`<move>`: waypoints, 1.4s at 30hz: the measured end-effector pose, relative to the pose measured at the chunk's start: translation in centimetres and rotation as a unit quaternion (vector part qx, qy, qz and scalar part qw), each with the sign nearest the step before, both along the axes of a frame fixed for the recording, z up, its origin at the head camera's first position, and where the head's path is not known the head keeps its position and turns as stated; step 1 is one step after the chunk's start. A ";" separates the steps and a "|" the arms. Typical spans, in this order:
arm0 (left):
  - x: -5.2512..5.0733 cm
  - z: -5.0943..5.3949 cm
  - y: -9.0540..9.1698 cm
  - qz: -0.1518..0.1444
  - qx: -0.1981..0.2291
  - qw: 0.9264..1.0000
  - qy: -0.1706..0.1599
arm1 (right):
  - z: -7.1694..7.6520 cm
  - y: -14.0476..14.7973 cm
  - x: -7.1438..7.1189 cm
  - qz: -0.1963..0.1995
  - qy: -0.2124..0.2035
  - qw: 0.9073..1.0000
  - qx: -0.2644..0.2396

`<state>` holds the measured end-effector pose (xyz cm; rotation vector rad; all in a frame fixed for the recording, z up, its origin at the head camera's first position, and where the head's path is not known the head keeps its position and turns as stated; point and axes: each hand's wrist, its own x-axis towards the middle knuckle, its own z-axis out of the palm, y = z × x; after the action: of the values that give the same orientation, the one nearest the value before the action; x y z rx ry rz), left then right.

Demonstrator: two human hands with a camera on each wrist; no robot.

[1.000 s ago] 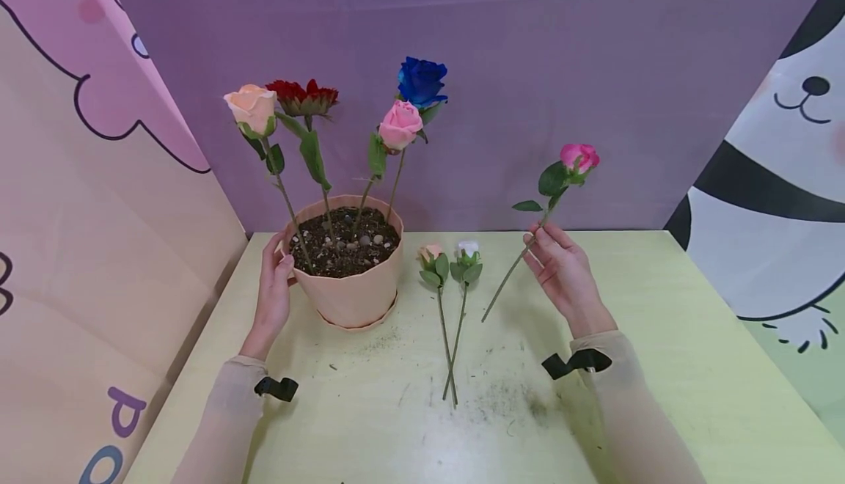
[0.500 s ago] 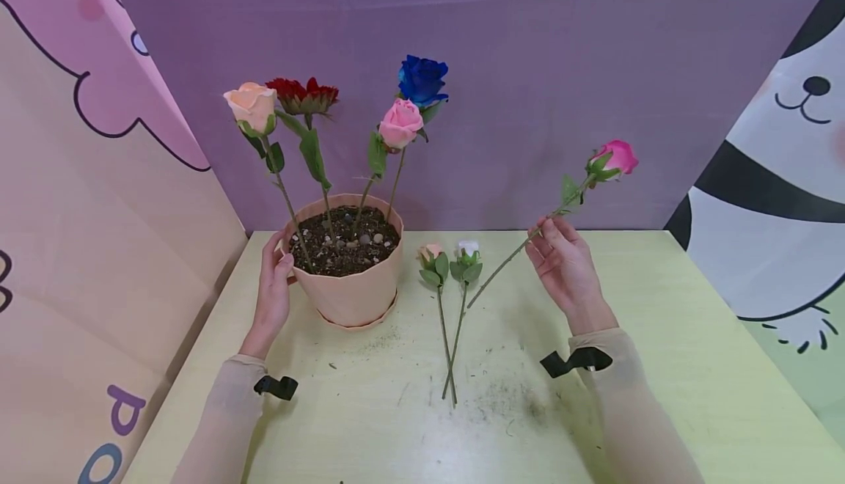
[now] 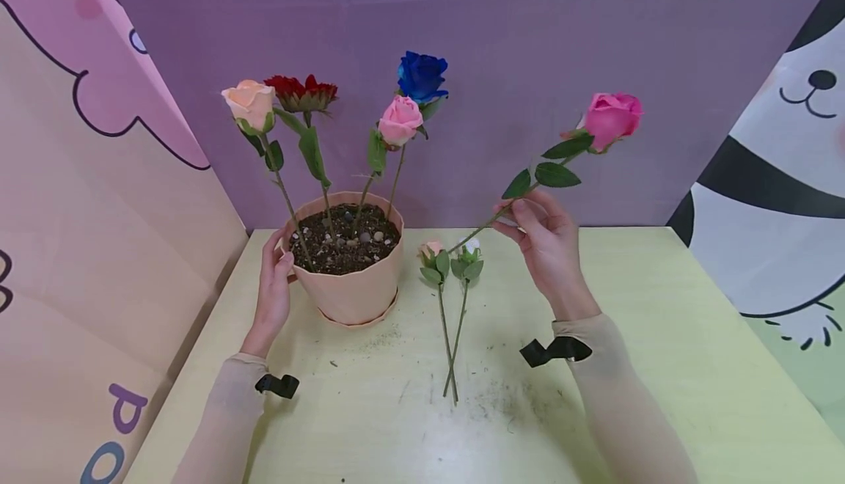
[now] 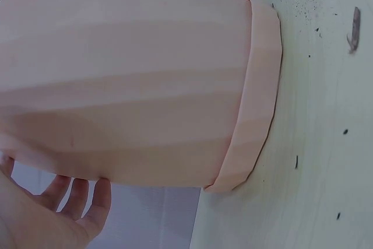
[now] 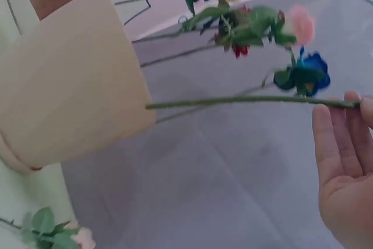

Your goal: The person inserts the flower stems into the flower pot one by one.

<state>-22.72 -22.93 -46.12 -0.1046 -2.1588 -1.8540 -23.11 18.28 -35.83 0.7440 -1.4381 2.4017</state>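
My right hand [image 3: 544,242] pinches the stem of a bright pink rose [image 3: 612,122] in the air right of the pot. The bloom points up and right; the bare stem end slopes down left, above two roses lying on the table. In the right wrist view the green stem [image 5: 233,100] runs level from my fingertips and overlaps the pot in sight. My left hand [image 3: 271,293] rests against the left side of the peach flowerpot [image 3: 353,297], its fingers spread on the outer wall. Standing in the dark soil [image 3: 343,257] are a peach rose [image 3: 251,105], a dark red flower [image 3: 305,94], a pink rose [image 3: 400,122] and a blue rose [image 3: 422,77].
Between the pot and my right hand lie a small peach rose [image 3: 431,253] and a white rose [image 3: 472,268], their stems crossed. Dark soil crumbs [image 3: 515,400] are scattered over the pale table [image 3: 370,425]. A purple backdrop [image 3: 528,44] rises behind the table.
My right hand has moved up and slightly left; the pink rose has turned and risen, so its bloom sits higher and farther right. My left hand and the pot keep their place.
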 end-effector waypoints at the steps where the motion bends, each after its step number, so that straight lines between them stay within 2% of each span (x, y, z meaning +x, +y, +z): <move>1: 0.0 0.0 0.0 0.001 0.001 1.000 0.000 | 0.3 -0.4 0.0 -0.003 0.016 1.000 0.001; 4: 0.0 0.0 0.0 0.002 0.001 1.000 -0.001 | 1.3 -1.6 0.1 -0.012 0.057 0.998 -0.004; 8: 0.0 0.0 0.1 0.004 0.000 1.000 -0.002 | 2.4 -3.0 0.4 -0.023 0.086 0.996 -0.015; 14: -0.2 0.1 0.0 0.002 -0.002 1.000 0.006 | 4.0 -5.6 0.3 -0.054 0.125 0.990 0.021; 20: -0.2 0.2 0.0 -0.001 -0.001 1.000 0.008 | 5.1 -9.4 0.2 -0.077 0.161 0.983 0.054; 23: -0.1 0.1 0.0 0.001 -0.001 1.000 0.007 | 5.3 -11.6 0.2 -0.069 0.154 0.983 0.068; 28: 0.0 0.1 0.1 0.006 -0.002 1.000 0.004 | 5.1 -15.0 0.1 -0.023 0.127 0.985 0.115; 33: 0.0 0.1 0.1 0.011 0.004 1.000 0.006 | 4.6 -17.5 -0.6 0.008 0.103 0.978 0.184; 42: 0.0 0.0 0.1 0.006 -0.003 1.000 0.005 | 3.3 -19.4 -1.6 0.019 0.083 0.969 0.234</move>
<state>-22.73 -22.83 -46.08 -0.1008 -2.1545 -1.8362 -24.67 -1.15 -32.52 1.0551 -1.9532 1.9788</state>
